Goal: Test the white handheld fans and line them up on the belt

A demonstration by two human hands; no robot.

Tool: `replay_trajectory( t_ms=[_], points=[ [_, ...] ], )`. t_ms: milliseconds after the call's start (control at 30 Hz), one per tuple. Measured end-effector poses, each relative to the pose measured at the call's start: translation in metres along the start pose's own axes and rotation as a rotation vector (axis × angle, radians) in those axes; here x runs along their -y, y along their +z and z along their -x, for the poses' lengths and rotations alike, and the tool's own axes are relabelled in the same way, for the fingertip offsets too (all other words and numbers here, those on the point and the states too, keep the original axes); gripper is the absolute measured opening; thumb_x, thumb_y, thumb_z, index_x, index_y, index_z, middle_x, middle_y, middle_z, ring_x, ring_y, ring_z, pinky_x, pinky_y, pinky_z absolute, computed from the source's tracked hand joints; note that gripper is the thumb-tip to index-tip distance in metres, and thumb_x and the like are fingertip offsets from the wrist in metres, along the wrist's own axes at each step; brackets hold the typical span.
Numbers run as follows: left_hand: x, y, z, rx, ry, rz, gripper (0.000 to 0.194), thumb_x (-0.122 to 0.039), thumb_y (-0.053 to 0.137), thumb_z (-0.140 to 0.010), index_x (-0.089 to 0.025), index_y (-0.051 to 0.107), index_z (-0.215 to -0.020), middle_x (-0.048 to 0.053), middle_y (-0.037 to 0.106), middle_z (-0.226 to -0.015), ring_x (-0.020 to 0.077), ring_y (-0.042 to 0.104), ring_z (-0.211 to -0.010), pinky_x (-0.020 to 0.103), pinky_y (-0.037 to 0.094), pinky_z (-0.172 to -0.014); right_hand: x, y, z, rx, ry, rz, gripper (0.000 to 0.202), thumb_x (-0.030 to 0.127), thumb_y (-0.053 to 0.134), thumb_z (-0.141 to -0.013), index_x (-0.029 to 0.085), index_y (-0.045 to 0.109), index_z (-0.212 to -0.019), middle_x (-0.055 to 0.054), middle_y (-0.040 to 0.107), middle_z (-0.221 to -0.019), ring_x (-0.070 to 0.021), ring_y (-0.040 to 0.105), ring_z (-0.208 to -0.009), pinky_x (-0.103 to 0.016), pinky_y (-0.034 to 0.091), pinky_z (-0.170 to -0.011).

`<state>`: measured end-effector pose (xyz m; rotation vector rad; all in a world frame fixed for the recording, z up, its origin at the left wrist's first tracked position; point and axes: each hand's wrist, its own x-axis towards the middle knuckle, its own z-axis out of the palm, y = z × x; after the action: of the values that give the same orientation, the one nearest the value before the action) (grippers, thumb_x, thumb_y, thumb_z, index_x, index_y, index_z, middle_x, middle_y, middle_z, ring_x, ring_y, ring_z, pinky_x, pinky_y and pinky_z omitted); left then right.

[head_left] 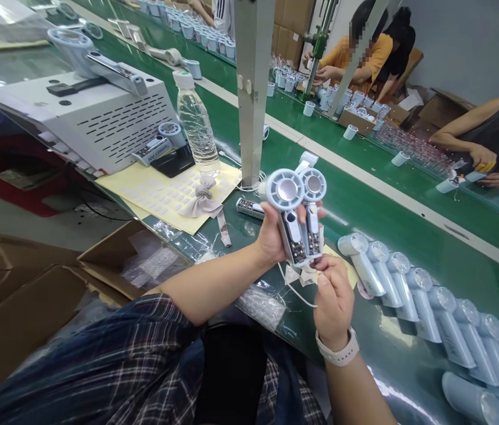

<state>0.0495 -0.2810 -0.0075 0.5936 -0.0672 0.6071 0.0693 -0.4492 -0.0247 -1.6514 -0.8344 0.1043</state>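
Observation:
My left hand [271,237] is wrapped round two light-blue handheld fans [285,190], held side by side with their round heads up. Their handles show bare circuit boards [296,242] on the side facing me. At the lower end of the handles, my right hand [334,292], with a white watch on its wrist, has its fingers pinched together. What lies between those fingertips is too small to make out. A white cable [298,296] runs to the right hand from behind the fans. Another handheld fan's handle [249,208] lies on the green bench behind my left hand.
A row of light-blue fans [422,304] lies at right. At left are a white slotted box [121,121], a water bottle [197,127], a yellow sticker sheet [143,188] and an open carton [108,260]. A metal post [253,88] stands ahead. Co-workers sit across the green line.

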Motion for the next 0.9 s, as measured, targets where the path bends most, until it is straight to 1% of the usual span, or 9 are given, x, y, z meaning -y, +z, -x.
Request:
replay_trajectory(
  t_ms=[100, 200, 300, 400, 567, 633, 733, 833, 900],
  points=[
    [-0.003, -0.002, -0.005, -0.071, 0.019, 0.042, 0.072, -0.088, 0.07, -0.067, -0.017, 0.062, -0.067, 0.008, 0.075, -0.102, 0.0323, 0.071, -0.118, 0.041, 0.062, -0.095, -0.015, -0.021, -0.01, 0.123, 0.026, 0.403, 0.03, 0.025, 0.052, -0.092, 0.022, 0.05, -0.062, -0.013, 0.067, -0.105, -0.0284, 0.062, -0.101, -0.046, 0.049, -0.092],
    [-0.001, -0.003, -0.004, -0.05, -0.065, 0.029, 0.073, -0.09, 0.066, -0.069, -0.018, 0.06, -0.065, 0.01, 0.074, -0.099, 0.0335, 0.069, -0.121, 0.042, 0.062, -0.096, -0.04, -0.025, -0.02, 0.112, 0.088, 0.803, 0.017, 0.023, 0.054, -0.089, 0.015, 0.068, -0.094, -0.02, 0.068, -0.111, -0.0346, 0.059, -0.105, -0.053, 0.047, -0.094],
    [0.004, -0.005, 0.001, 0.071, -0.19, -0.036, 0.076, -0.093, 0.07, -0.06, -0.018, 0.06, -0.065, 0.012, 0.074, -0.096, 0.0368, 0.069, -0.121, 0.044, 0.062, -0.094, -0.06, -0.012, -0.028, 0.086, 0.025, 0.864, 0.029, 0.02, 0.056, -0.089, 0.011, 0.069, -0.113, -0.022, 0.068, -0.112, -0.0347, 0.058, -0.104, -0.053, 0.049, -0.093],
    [0.009, -0.008, 0.004, 0.152, -0.298, -0.067, 0.077, -0.093, 0.072, -0.057, -0.017, 0.061, -0.068, 0.012, 0.074, -0.094, 0.0365, 0.071, -0.115, 0.042, 0.062, -0.09, -0.061, -0.007, -0.036, 0.053, -0.074, 0.702, 0.021, 0.017, 0.054, -0.092, 0.017, 0.074, -0.093, -0.016, 0.07, -0.105, -0.03, 0.061, -0.098, -0.05, 0.051, -0.092],
    [0.02, -0.018, 0.006, 0.301, -0.569, -0.042, 0.078, -0.094, 0.066, -0.063, -0.017, 0.06, -0.07, 0.012, 0.074, -0.084, 0.0308, 0.074, -0.098, 0.034, 0.061, -0.073, -0.033, -0.028, -0.039, -0.385, -0.193, 0.235, 0.013, 0.025, 0.063, -0.097, 0.025, 0.076, -0.093, -0.007, 0.071, -0.108, -0.0247, 0.066, -0.106, -0.049, 0.053, -0.099],
    [0.026, -0.02, 0.01, 0.371, -0.68, -0.055, 0.081, -0.097, 0.062, -0.062, -0.016, 0.06, -0.069, 0.012, 0.073, -0.082, 0.0263, 0.074, -0.087, 0.032, 0.059, -0.067, -0.026, -0.036, -0.038, -0.43, -0.182, 0.057, 0.008, 0.029, 0.068, -0.096, 0.026, 0.075, -0.094, -0.007, 0.068, -0.118, -0.0248, 0.065, -0.116, -0.05, 0.052, -0.105],
    [0.031, -0.02, 0.017, 0.443, -0.747, -0.1, 0.084, -0.099, 0.062, -0.058, -0.015, 0.06, -0.066, 0.012, 0.073, -0.082, 0.0209, 0.071, -0.078, 0.03, 0.058, -0.067, -0.025, -0.044, -0.037, -0.29, -0.021, -0.223, 0.02, 0.042, 0.071, -0.094, 0.032, 0.071, -0.112, -0.006, 0.064, -0.137, -0.026, 0.065, -0.121, -0.05, 0.056, -0.102],
    [0.024, -0.017, 0.02, 0.501, -0.789, -0.15, 0.084, -0.098, 0.064, -0.057, -0.014, 0.062, -0.067, 0.01, 0.071, -0.08, 0.0215, 0.07, -0.082, 0.03, 0.059, -0.074, -0.027, -0.049, -0.036, -0.037, 0.22, -0.539, 0.06, 0.053, 0.08, -0.084, 0.041, 0.056, -0.138, -0.007, 0.066, -0.138, -0.0247, 0.07, -0.105, -0.042, 0.063, -0.079],
    [0.018, -0.015, 0.019, 0.555, -0.815, -0.175, 0.083, -0.096, 0.064, -0.059, -0.014, 0.063, -0.067, 0.01, 0.07, -0.079, 0.0223, 0.069, -0.084, 0.031, 0.059, -0.076, -0.025, -0.052, -0.036, 0.127, 0.308, -0.68, 0.069, 0.055, 0.086, -0.077, 0.039, 0.059, -0.138, -0.007, 0.071, -0.126, -0.0224, 0.07, -0.088, -0.034, 0.061, -0.06]
  ],
)
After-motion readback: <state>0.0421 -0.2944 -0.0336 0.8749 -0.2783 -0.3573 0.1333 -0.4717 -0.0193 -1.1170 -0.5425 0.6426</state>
